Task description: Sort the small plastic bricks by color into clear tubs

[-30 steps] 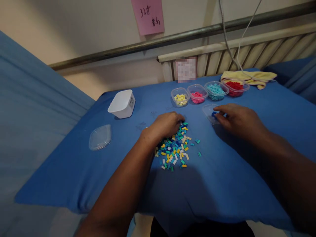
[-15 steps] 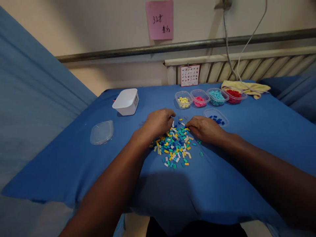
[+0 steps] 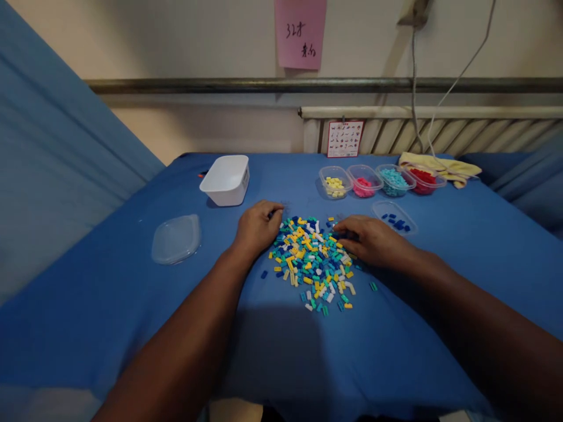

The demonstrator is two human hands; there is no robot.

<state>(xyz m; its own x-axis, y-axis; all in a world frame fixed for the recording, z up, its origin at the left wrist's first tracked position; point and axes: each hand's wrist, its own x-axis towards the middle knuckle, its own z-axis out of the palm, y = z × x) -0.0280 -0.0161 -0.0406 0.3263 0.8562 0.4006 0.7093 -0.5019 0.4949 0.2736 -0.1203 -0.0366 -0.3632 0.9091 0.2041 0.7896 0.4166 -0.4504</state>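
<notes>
A heap of small bricks in yellow, white, teal and dark blue lies in the middle of the blue-covered table. My left hand rests at the heap's left edge, fingers curled onto the bricks. My right hand lies at the heap's right edge, fingertips pressed among the bricks. I cannot make out whether either hand holds a brick. A clear tub with a few dark blue bricks sits just behind my right hand.
Behind the heap stand clear tubs of yellow bricks, pink bricks, light blue bricks and red bricks. A white container and a clear lid are at the left. A yellow cloth lies far right.
My right hand has come from the tub of dark blue bricks back to the heap's right edge. My left hand slid left, uncovering more of the heap. The camera tilted up.
</notes>
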